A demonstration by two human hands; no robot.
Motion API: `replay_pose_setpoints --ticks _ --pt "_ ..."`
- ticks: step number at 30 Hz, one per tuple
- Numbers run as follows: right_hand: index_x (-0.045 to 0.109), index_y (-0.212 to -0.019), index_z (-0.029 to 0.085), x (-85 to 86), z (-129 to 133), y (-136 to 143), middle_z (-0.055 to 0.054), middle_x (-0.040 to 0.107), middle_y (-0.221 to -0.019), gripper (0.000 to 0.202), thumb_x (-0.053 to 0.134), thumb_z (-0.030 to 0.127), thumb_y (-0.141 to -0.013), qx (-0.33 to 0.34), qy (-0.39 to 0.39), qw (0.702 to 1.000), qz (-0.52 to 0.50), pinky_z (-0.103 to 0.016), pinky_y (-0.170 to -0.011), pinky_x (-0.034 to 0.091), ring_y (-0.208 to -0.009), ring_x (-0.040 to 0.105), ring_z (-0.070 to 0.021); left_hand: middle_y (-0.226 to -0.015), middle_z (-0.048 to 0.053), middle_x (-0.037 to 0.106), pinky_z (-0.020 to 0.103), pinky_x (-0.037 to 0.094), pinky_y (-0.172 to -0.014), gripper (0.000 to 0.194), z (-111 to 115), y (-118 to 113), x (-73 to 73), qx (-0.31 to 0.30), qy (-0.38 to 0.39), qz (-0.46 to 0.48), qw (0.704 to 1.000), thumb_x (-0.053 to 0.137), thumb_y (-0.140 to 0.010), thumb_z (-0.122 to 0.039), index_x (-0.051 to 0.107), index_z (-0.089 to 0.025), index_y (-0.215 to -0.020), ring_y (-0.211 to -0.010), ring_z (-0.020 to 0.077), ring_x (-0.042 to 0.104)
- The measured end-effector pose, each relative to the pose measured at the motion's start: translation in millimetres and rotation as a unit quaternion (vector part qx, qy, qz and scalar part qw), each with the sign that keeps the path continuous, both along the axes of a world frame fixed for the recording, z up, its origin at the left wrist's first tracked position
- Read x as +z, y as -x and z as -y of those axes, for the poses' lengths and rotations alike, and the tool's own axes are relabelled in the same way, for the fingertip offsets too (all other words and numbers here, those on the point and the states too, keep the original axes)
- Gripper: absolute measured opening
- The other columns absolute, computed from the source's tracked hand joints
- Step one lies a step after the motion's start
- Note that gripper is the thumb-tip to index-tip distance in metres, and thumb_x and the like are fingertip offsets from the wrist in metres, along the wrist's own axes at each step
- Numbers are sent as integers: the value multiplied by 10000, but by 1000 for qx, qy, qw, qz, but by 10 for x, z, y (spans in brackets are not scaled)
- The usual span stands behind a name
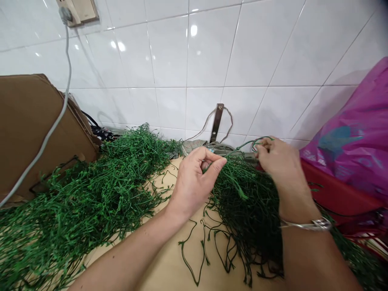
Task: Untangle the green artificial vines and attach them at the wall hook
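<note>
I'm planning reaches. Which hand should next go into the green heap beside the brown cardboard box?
Probably left: the left hand is nearer the tangled green string heap; the right hand is farther.

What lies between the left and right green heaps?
The left hand and forearm, above tan surface strewn with loose green strands, as the head view shows.

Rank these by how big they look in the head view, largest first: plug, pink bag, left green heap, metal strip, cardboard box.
1. Left green heap
2. Cardboard box and pink bag: too alike to rank, both cut off
3. Metal strip
4. Plug
</note>
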State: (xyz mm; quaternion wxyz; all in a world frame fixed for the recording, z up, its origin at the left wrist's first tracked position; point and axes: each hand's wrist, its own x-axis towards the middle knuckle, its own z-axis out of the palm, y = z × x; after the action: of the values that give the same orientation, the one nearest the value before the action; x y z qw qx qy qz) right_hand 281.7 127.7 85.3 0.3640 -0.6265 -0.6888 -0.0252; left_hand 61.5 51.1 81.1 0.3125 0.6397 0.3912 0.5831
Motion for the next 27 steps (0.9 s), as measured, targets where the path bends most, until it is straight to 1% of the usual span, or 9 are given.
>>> replay_pose_setpoints --ticks 4,7,9,11,13,15,21,24,27 --pt "567 -534 260 187 225 -420 -55 565 -533 215 622 223 -739 -118 98 988 33 -384 -591 315 -475 430 -203 -618 -62 412 244 279 -534 209 5 4 46 -19 61 59 996 637 -910 -340 555 -182 -801 -559 91 335" --pt "695 -693 272 434 477 -343 -83 701 -724 165 633 385 -795 -149 112 982 37 -414 -650 390 -623 575 -264 -590 -61 447 232 319 -536 198 -23 -1 40 -20 83 68 994 629 -922 -346 555 -180 -843 -546 93 401" --pt "734 -798 251 579 615 -129 -92 760 -895 246 559 410 -865 -101 93 990 -20 -420 -754 445 -834 656 -286 -592 -54 469 225 332 -542 188 -27 -7 33 -12 86 66 994 632 -924 -333 564 -175 -847 -554 93 426" --pt "753 -816 231 644 684 128 -79 776 -921 330 560 493 -870 46 100 990 -91 -400 -793 482 -891 679 -270 -600 -49 478 222 324 -538 194 -20 -12 29 -4 84 61 995 639 -922 -334 570 -173 -840 -559 90 421" --pt "767 -837 230 611 673 357 -58 781 -927 345 606 535 -831 174 132 966 -142 -373 -791 506 -894 691 -249 -607 -47 481 222 320 -537 206 -10 -15 25 -2 77 61 995 644 -922 -347 571 -175 -834 -561 89 414" --pt "751 -822 229 518 609 519 -40 770 -891 307 632 512 -803 244 158 940 -179 -343 -769 512 -853 685 -222 -614 -46 482 224 327 -543 211 -9 -13 20 -4 72 62 995 645 -922 -352 572 -178 -829 -565 91 418" --pt "682 -805 208 380 475 610 -26 704 -799 274 604 470 -814 280 164 928 -180 -308 -726 487 -764 625 -184 -732 -14 571 235 382 -627 164 -83 61 25 21 41 56 997 662 -904 -285 596 -170 -809 -661 103 482" --pt "684 -834 207 396 494 569 -29 705 -793 268 549 435 -868 259 154 947 -111 -315 -729 468 -759 619 -191 -767 -6 605 243 387 -654 159 -107 108 41 27 33 33 999 672 -896 -281 612 -168 -800 -682 108 495" --pt "691 -876 205 353 507 584 -48 736 -841 230 500 331 -901 193 104 975 -46 -327 -755 443 -797 637 -207 -699 -23 558 250 346 -616 182 -112 110 32 20 47 12 999 662 -896 -273 605 -169 -758 -621 102 425"
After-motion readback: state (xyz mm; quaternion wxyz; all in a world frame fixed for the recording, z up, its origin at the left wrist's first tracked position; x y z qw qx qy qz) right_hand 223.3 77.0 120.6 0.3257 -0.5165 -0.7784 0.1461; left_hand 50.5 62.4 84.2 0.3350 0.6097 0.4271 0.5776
